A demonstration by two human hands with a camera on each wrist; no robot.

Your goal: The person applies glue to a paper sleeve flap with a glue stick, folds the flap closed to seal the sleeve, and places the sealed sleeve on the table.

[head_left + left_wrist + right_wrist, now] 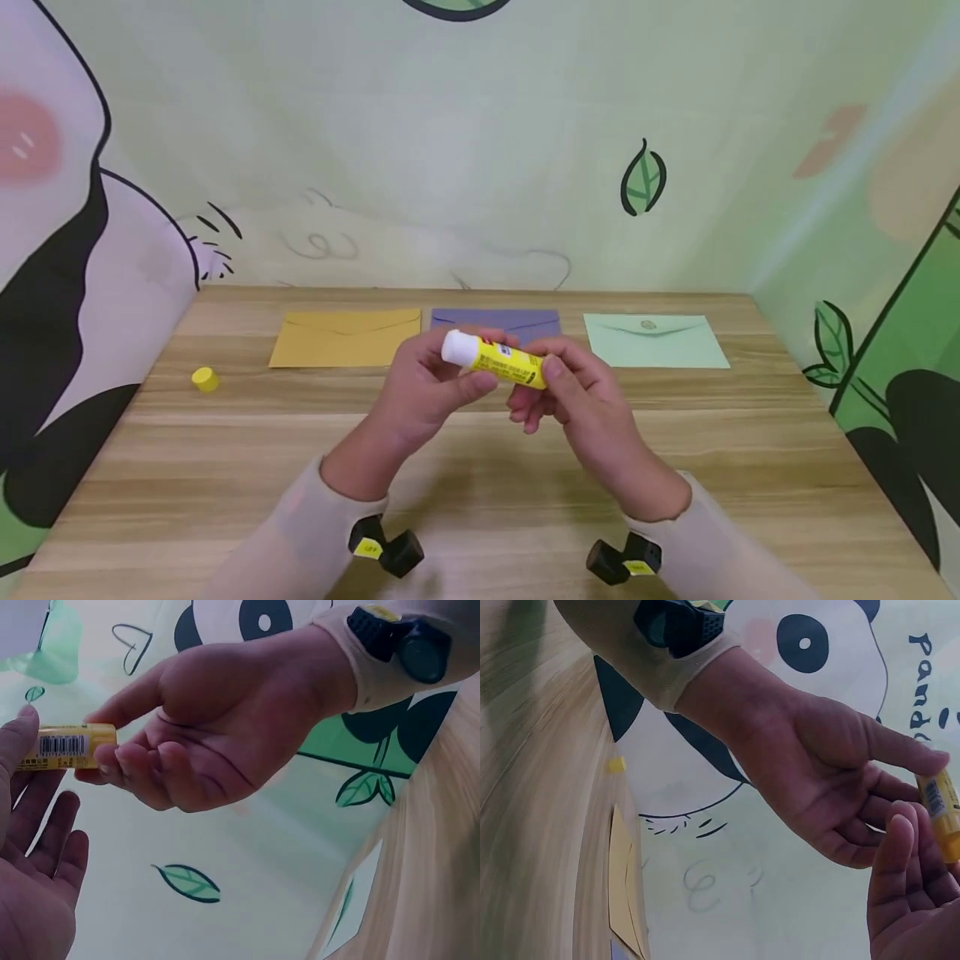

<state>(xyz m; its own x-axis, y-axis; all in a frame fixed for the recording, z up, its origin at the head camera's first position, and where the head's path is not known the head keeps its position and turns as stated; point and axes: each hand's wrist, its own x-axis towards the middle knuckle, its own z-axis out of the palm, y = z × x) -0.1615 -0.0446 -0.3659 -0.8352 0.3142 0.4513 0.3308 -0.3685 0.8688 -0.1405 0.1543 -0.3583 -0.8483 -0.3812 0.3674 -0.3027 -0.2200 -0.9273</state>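
Observation:
A yellow glue stick [510, 363] is held up over the table, its white uncapped end pointing left. My left hand [420, 387] grips it near that end between thumb and fingers. At the other end, my right hand [592, 408] pinches the tube's base with thumb and forefinger, the other fingers bent below. Printed text shows along the tube in the head view, and a barcode faces the left wrist camera on the glue stick [67, 746]. Far to the left on the table lies a small yellow cap [205, 380].
Along the back of the wooden table [300, 467] lie three envelopes in a row: a yellow envelope [337, 340], a purple envelope [491, 318] partly behind the hands, and a mint green envelope [652, 342]. A wall with panda and leaf drawings [480, 167] stands behind.

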